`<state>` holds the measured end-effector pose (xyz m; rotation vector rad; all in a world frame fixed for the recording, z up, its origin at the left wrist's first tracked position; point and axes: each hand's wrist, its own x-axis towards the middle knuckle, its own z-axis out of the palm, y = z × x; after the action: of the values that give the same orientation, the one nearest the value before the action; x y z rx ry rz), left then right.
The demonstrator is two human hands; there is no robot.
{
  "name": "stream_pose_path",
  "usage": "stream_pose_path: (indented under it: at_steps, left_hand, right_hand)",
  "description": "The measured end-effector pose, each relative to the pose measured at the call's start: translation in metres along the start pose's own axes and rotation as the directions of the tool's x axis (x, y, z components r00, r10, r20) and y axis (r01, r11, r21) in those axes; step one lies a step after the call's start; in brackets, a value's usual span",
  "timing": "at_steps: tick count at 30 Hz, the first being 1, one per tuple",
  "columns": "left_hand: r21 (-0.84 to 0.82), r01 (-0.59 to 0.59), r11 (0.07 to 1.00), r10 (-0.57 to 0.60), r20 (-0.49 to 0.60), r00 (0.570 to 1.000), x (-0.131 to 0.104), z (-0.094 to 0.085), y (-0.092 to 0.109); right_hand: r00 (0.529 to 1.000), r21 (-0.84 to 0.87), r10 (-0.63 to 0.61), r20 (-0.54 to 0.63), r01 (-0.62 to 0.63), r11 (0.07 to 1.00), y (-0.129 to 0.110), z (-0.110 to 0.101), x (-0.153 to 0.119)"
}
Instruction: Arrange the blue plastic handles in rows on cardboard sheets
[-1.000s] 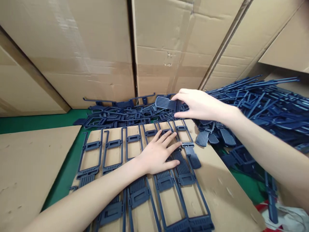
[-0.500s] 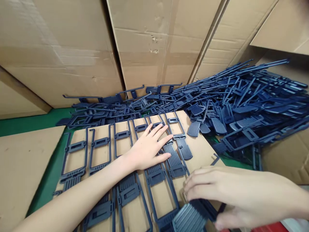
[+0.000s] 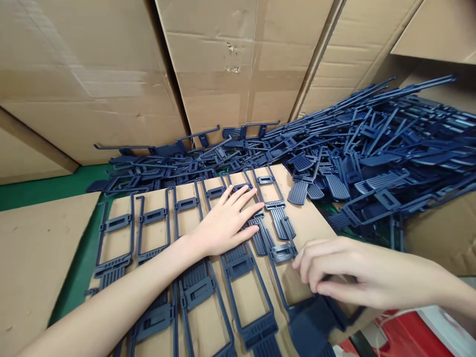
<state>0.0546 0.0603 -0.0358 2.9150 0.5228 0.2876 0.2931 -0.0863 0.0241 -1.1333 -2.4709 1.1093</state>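
My left hand [image 3: 228, 220] lies flat with fingers spread over a row of dark blue plastic frames [image 3: 152, 216] on a cardboard sheet [image 3: 312, 218]. Each frame has long side rods, a slotted crosspiece and a ribbed flap. My right hand [image 3: 342, 270], at the lower right, has curled fingers with the thumb brought against them. They pinch the upper edge of a blue plastic frame part [image 3: 312, 325] whose broad flap is smeared by motion. Near its fingertips lies a slotted crosspiece [image 3: 283, 252]. The grip point is partly hidden by the fingers.
A tangled heap of blue plastic frames [image 3: 386, 144] rises behind and to the right. Tall cardboard boxes [image 3: 219, 74] stand along the back. Another cardboard sheet [image 3: 40, 248] lies at left, over a green surface [image 3: 80, 277]. A red object [image 3: 405, 337] sits at lower right.
My right hand has shifted slightly up and right, and the flap beneath it has swung rightward. More of the slotted crosspiece beside it shows. My left hand stays almost in place.
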Motion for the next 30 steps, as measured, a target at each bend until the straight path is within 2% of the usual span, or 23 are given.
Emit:
stream_pose_path:
  at_steps: [4, 8, 13, 16, 18, 22, 25, 30]
  left_hand:
    - [-0.014, -0.015, 1.000, 0.014, -0.027, 1.000, 0.000, -0.001, 0.001]
    - [-0.015, -0.052, 0.999, 0.052, -0.030, 0.998, 0.000, -0.004, 0.003]
    - [-0.040, -0.085, 0.996, 0.084, -0.031, 0.996, 0.001, -0.006, 0.004]
    - [-0.028, -0.087, 0.996, 0.087, -0.012, 0.996, 0.001, -0.005, 0.003]
    - [-0.019, -0.088, 0.996, 0.088, -0.002, 0.996, 0.001, -0.006, 0.003]
    - [-0.054, -0.085, 0.995, 0.083, -0.037, 0.996, 0.002, -0.008, 0.006]
    - [-0.061, -0.083, 0.995, 0.079, -0.069, 0.995, 0.003, -0.011, 0.007]
    - [-0.029, -0.083, 0.996, 0.082, -0.038, 0.996, 0.003, -0.010, 0.004]
  right_hand:
    - [0.984, -0.135, -0.045, -0.173, 0.021, 0.991, 0.012, 0.011, 0.005]
    - [0.918, -0.299, -0.157, -0.363, 0.044, 0.953, 0.031, 0.030, 0.015]
    - [0.830, -0.412, -0.342, -0.441, 0.151, 0.899, 0.050, 0.047, 0.028]
    - [0.802, -0.430, -0.389, -0.453, 0.186, 0.883, 0.054, 0.049, 0.030]
    - [0.794, -0.437, -0.382, -0.473, 0.165, 0.884, 0.055, 0.048, 0.029]
    - [0.758, -0.429, -0.266, -0.595, -0.020, 0.903, 0.059, 0.048, 0.027]
    - [0.768, -0.423, -0.212, -0.605, -0.085, 0.902, 0.060, 0.047, 0.027]
    - [0.823, -0.475, -0.242, -0.514, -0.039, 0.879, 0.059, 0.047, 0.027]
